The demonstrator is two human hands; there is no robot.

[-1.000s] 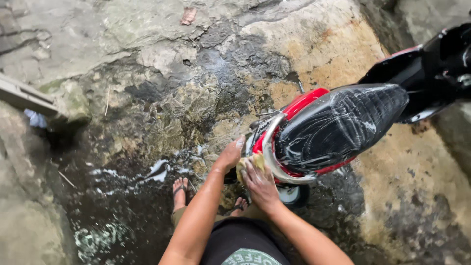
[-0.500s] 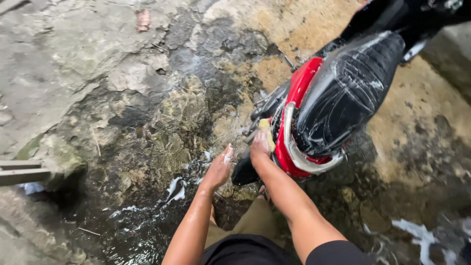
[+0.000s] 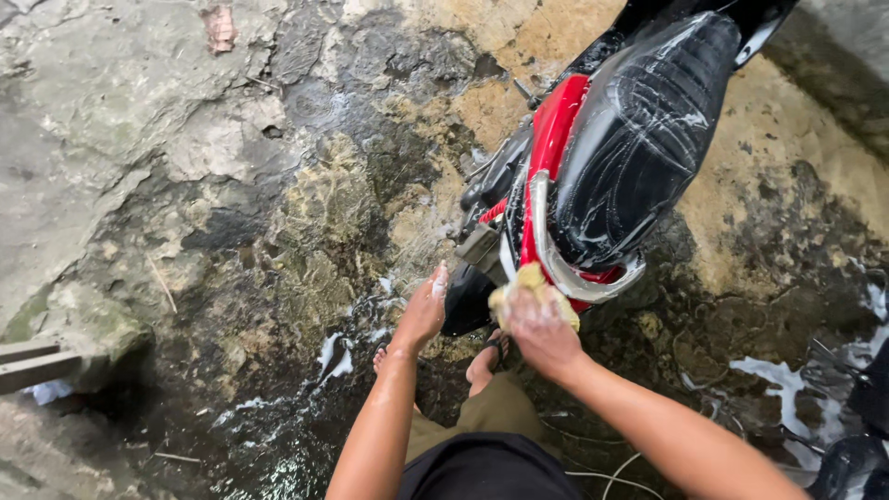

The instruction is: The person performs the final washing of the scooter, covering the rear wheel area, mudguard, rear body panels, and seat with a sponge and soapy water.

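Note:
A red and black motorbike [image 3: 556,148] stands on wet ground, its tail end toward me, its black seat [image 3: 639,130] streaked with soap foam. My right hand [image 3: 542,338] presses a soapy yellow sponge [image 3: 528,282] against the grey grab rail [image 3: 579,282] at the rear of the bike. My left hand [image 3: 423,310] hangs just left of the rear mudguard [image 3: 463,301], wet with suds, fingers loosely extended and holding nothing. My feet in sandals [image 3: 486,356] stand directly below the bike's tail.
The ground is rough wet rock and concrete [image 3: 278,185] with patches of white foam [image 3: 333,352]. A grey plank end [image 3: 37,363] sticks in at the left edge. A dark object [image 3: 857,444] sits at the lower right.
The view has swung so the bike sits more upright in frame. My right hand with the sponge has moved from the bike's left side to the rear grab rail. The left hand stays beside the mudguard.

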